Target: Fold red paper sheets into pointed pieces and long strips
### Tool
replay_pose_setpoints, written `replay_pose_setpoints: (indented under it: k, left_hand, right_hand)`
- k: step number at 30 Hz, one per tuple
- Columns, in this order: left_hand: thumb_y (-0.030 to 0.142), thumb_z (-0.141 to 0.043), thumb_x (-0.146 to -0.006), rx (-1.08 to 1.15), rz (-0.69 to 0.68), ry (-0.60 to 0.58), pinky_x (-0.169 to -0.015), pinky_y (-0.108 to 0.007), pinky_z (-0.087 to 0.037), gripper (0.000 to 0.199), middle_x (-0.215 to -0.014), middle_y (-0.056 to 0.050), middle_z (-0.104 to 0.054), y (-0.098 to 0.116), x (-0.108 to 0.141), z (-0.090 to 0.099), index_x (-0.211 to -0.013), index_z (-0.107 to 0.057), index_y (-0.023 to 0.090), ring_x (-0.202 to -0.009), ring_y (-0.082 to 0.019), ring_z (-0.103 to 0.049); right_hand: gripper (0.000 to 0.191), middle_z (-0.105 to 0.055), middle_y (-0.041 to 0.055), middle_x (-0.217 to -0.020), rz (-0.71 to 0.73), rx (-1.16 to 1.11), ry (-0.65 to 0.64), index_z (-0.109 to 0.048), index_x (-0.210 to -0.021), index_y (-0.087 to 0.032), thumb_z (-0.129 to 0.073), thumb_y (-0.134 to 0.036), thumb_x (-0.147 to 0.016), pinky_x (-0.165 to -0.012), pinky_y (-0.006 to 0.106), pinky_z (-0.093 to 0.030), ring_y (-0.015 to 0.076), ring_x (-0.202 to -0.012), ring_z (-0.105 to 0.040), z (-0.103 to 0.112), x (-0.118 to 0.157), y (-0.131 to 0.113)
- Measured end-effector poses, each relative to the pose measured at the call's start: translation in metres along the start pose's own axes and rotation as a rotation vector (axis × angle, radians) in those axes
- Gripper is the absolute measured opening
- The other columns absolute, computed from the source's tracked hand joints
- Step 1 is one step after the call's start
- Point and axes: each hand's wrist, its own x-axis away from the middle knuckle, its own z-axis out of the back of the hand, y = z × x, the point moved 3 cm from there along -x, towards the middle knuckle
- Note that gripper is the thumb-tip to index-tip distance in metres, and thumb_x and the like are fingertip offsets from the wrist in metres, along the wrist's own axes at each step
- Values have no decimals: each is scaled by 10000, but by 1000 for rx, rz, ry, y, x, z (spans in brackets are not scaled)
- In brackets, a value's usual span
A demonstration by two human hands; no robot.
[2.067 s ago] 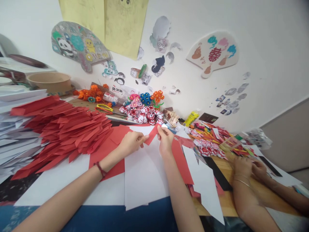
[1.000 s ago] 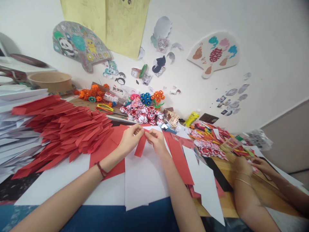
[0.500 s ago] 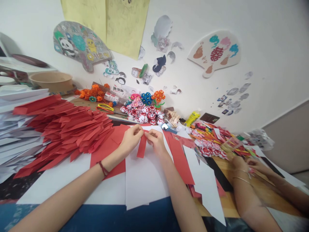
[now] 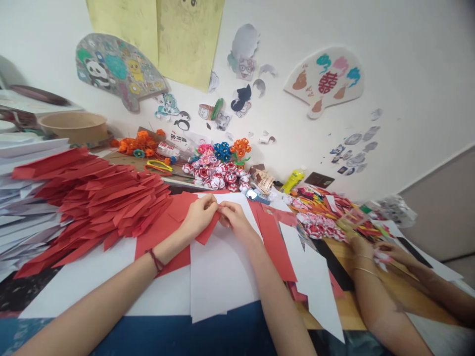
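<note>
A folded strip of red paper [image 4: 209,231] is pinched between my two hands, above a stack of white paper sheets [image 4: 222,277]. My left hand [image 4: 200,212] grips its upper end, thumb and fingers pressed together. My right hand [image 4: 235,217] closes on the same end from the other side, its fingertips meeting those of the left. The strip's lower end slants down to the left, partly behind my left hand. Red sheets [image 4: 168,247] lie beneath my left wrist, and another red sheet [image 4: 274,242] lies right of the white stack.
Piles of folded red paper [image 4: 111,198] and folded white paper [image 4: 22,212] fill the left side. Red-and-white paper flowers [image 4: 215,175] lie behind my hands, beside a blue-strapped watch [image 4: 256,196]. On the right, a co-worker's hands [image 4: 389,252] hold a small pink-and-white piece.
The red strip has turned from hanging nearly straight down to slanting left. My fingers have shifted slightly at its upper end. The whole view has moved a little.
</note>
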Motion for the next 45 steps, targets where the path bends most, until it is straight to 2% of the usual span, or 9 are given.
replay_pose_setpoints:
  k: [6,11,14,17,22,28,37,45]
  left_hand:
    - [317,-416,-781,65,-3,-31,-679,-248,-389,202,-666,19,-528,-2,-4,1,-652,-484,179,-703,-148,-514]
    - [338,-434,-782,86,12,-49,-671,-252,-393,212,-663,18,-534,-4,-3,-1,-655,-486,178,-701,-154,-520]
    - [351,-431,-789,99,18,-48,-673,-253,-389,230,-669,18,-535,-5,-5,-2,-654,-494,175,-704,-153,-521]
    - [359,-439,-783,106,13,-67,-690,-257,-391,237,-683,13,-547,-8,-8,-3,-659,-510,170,-718,-154,-523]
    - [380,-457,-771,159,64,-73,-645,-248,-386,252,-672,10,-542,-12,-10,-4,-660,-518,162,-692,-146,-506]
    - [370,-491,-721,225,124,-77,-582,-221,-352,232,-647,18,-517,-6,-6,-2,-647,-519,153,-641,-121,-470]
    - [372,-487,-688,243,195,-86,-511,-207,-285,222,-588,33,-453,1,-5,-1,-620,-492,161,-565,-98,-394]
    - [373,-487,-667,192,119,-140,-535,-219,-294,229,-564,39,-428,2,-4,-5,-572,-479,165,-571,-101,-391]
  right_hand:
    - [344,-419,-72,-479,6,21,27,-532,-655,-182,-618,-492,-779,-410,219,-198,55,-397,-326,3,-1,2]
    - [309,-408,-74,-507,41,11,8,-542,-687,-175,-625,-453,-791,-422,215,-194,52,-417,-315,3,-1,1]
    - [297,-389,-75,-528,81,7,75,-546,-677,-170,-647,-433,-770,-437,209,-218,49,-440,-305,2,-1,0]
    - [282,-431,-54,-580,126,27,145,-558,-676,-164,-649,-417,-763,-470,205,-275,62,-494,-360,0,-1,2]
    - [267,-446,-41,-598,177,105,183,-578,-699,-158,-595,-404,-803,-490,209,-292,78,-528,-385,1,-1,6]
    - [266,-476,-28,-627,207,169,202,-588,-719,-166,-564,-412,-816,-500,217,-296,94,-551,-411,3,-2,6]
    - [258,-427,-37,-599,191,153,197,-589,-722,-172,-559,-413,-809,-472,222,-249,85,-516,-336,4,-4,8]
    - [298,-359,-46,-573,199,112,296,-495,-627,-194,-597,-436,-769,-463,235,-228,86,-503,-289,15,-4,-2]
